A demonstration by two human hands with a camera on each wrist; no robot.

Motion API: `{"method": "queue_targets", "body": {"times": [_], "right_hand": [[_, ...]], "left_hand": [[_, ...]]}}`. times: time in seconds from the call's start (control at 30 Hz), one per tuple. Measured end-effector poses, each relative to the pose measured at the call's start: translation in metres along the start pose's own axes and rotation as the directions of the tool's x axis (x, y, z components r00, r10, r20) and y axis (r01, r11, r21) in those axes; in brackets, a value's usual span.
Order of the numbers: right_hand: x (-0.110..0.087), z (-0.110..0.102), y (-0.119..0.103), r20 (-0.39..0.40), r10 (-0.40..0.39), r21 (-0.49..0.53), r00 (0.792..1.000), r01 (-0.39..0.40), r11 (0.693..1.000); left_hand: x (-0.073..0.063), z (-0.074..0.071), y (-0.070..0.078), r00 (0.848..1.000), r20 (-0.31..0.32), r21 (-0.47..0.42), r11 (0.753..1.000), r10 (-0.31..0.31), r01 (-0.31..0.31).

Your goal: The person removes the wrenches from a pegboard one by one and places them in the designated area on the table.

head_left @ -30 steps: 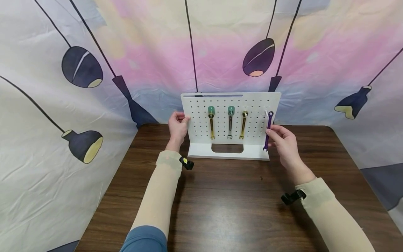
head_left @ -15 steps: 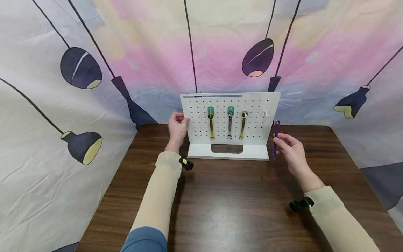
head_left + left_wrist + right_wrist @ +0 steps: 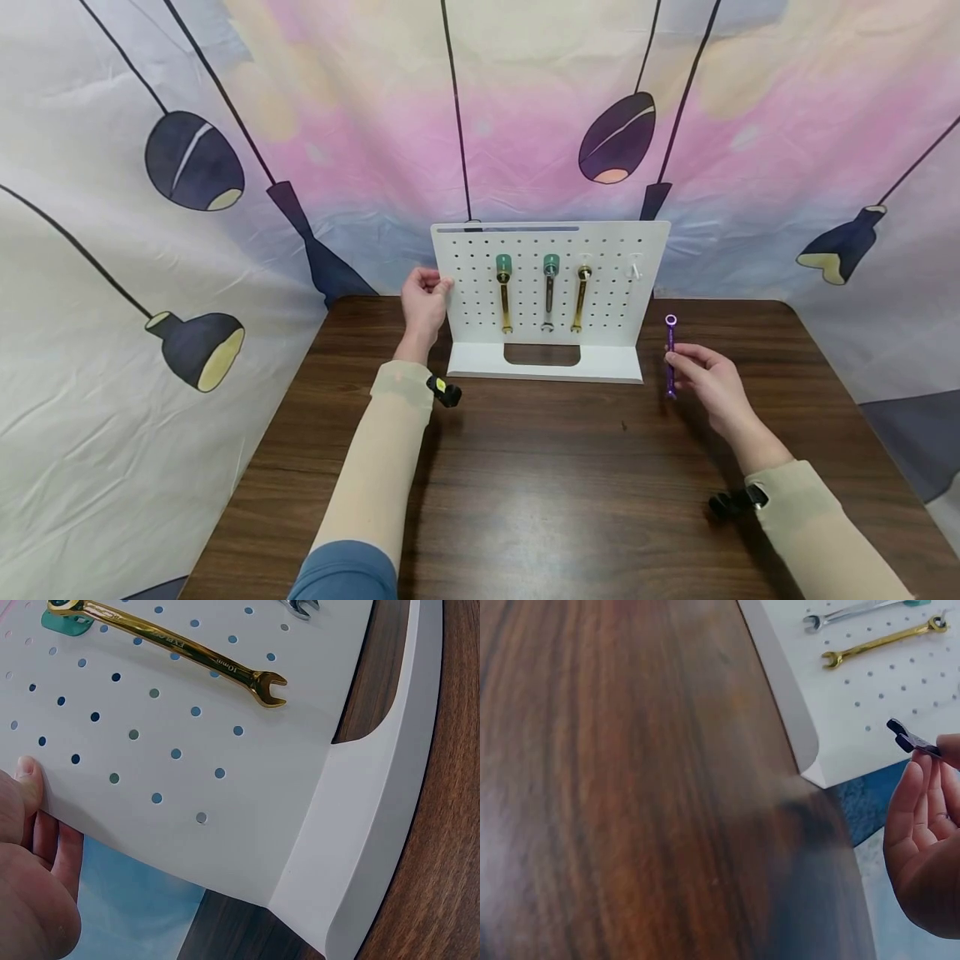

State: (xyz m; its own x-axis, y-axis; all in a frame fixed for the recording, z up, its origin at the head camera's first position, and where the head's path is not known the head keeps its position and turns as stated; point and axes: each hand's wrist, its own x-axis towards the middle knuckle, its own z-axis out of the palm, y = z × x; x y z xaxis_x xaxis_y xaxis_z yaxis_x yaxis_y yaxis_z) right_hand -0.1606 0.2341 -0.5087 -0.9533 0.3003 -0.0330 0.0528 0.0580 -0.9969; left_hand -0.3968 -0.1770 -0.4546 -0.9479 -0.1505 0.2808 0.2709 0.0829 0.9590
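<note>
My left hand [image 3: 424, 304] pinches the left edge of a white pegboard [image 3: 480, 312], thumb on the front face and fingers behind, as the left wrist view shows. Right of the board, my right hand [image 3: 708, 379] pinches a purple combination wrench [image 3: 671, 358] between thumb and fingertips, its ring end up. In the right wrist view only the dark open end of this wrench [image 3: 911, 739] shows beyond the fingers. On the board hang a gold wrench [image 3: 506, 304] at left, a silver wrench [image 3: 548, 304] in the middle and another gold wrench [image 3: 580, 300]. A bare clear hook [image 3: 635, 271] is at the right.
The pegboard stands on a white base [image 3: 480, 360] with a cut-out slot, toward the back of a dark brown wooden table [image 3: 525, 483]. Behind it hangs a cloth backdrop [image 3: 525, 100] printed with lamps. Green hook mounts [image 3: 504, 262] hold two of the wrenches.
My right hand has carried the purple wrench from in front of the board's right hook rightward and down, clear of the board's edge. The left hand has stayed at the board's left edge.
</note>
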Motion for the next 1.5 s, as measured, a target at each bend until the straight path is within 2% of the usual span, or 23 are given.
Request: {"method": "queue_targets", "body": {"times": [0.43, 0.7, 1.17, 1.5], "right_hand": [[0.000, -0.010, 0.014, 0.042, 0.054, -0.084, 0.998, -0.050, 0.995], [-0.001, -0.013, 0.019, 0.101, 0.083, -0.128, 0.991, -0.070, 0.989], [-0.002, -0.024, 0.026, 0.150, 0.099, -0.109, 0.984, -0.083, 0.991], [0.001, -0.026, 0.032, 0.161, 0.117, -0.162, 0.980, -0.091, 0.983]], "left_hand": [[0.000, 0.002, -0.001, 1.000, -0.001, -0.009, 1.000, 0.029, -0.029], [0.001, 0.000, -0.001, 0.999, -0.004, -0.027, 0.999, 0.035, -0.035], [0.000, 0.002, -0.001, 1.000, -0.003, -0.031, 0.999, 0.026, -0.026], [0.000, 0.003, -0.001, 1.000, -0.005, -0.036, 0.999, 0.021, -0.021]]}}
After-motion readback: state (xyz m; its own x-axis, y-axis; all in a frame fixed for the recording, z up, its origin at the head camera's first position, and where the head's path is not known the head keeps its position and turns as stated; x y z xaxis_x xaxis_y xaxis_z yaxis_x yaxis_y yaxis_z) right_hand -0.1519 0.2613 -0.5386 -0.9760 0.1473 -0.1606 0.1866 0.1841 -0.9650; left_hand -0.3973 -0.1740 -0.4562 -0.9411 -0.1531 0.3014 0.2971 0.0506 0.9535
